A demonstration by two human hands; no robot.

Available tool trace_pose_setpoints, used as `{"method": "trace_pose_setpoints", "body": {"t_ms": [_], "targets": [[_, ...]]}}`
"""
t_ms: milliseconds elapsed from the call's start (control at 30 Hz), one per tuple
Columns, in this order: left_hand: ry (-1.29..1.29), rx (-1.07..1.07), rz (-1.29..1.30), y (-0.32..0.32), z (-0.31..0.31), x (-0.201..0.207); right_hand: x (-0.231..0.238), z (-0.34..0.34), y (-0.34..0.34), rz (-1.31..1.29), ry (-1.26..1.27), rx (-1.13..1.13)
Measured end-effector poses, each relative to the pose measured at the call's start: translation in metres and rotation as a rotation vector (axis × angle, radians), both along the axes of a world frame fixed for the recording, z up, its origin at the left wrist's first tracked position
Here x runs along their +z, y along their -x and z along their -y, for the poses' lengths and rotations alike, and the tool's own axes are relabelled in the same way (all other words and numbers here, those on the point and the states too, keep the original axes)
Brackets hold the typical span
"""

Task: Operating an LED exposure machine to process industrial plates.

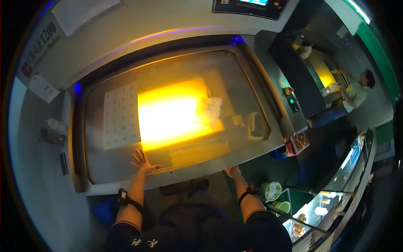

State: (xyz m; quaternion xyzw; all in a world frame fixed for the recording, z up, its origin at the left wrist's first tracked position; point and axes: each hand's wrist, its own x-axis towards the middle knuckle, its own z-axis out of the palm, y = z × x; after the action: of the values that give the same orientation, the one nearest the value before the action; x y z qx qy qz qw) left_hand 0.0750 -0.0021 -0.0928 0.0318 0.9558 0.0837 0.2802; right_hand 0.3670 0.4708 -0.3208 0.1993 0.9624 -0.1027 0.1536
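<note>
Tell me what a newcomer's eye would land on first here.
A bright yellow-orange glow fills the middle of the big grey machine's tinted window lid, beside a pale perforated rectangular sheet on its left. At the lid's near edge, the left hand lies spread flat, and the right hand grips the rim.

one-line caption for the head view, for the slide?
Left hand flat on the closed glass lid of a large machine, right hand at its front edge, bright yellow glow inside.
</note>
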Motion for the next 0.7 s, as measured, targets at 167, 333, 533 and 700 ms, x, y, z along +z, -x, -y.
{"method": "trace_pose_setpoints", "body": {"t_ms": [167,333,533,700], "targets": [[0.211,0.021,-0.001,-0.002,0.037,-0.008,0.044,0.052,0.072,0.051,0.261,-0.048],[0.039,-0.033,-0.071,0.001,0.023,-0.007,0.096,0.051,0.078,0.05,0.329,-0.107],[0.048,-0.035,-0.063,-0.002,0.034,-0.009,0.102,0.076,0.083,0.062,0.357,-0.091],[0.001,-0.025,-0.075,-0.002,0.026,-0.002,0.119,0.109,0.071,0.075,0.335,-0.092]]}}
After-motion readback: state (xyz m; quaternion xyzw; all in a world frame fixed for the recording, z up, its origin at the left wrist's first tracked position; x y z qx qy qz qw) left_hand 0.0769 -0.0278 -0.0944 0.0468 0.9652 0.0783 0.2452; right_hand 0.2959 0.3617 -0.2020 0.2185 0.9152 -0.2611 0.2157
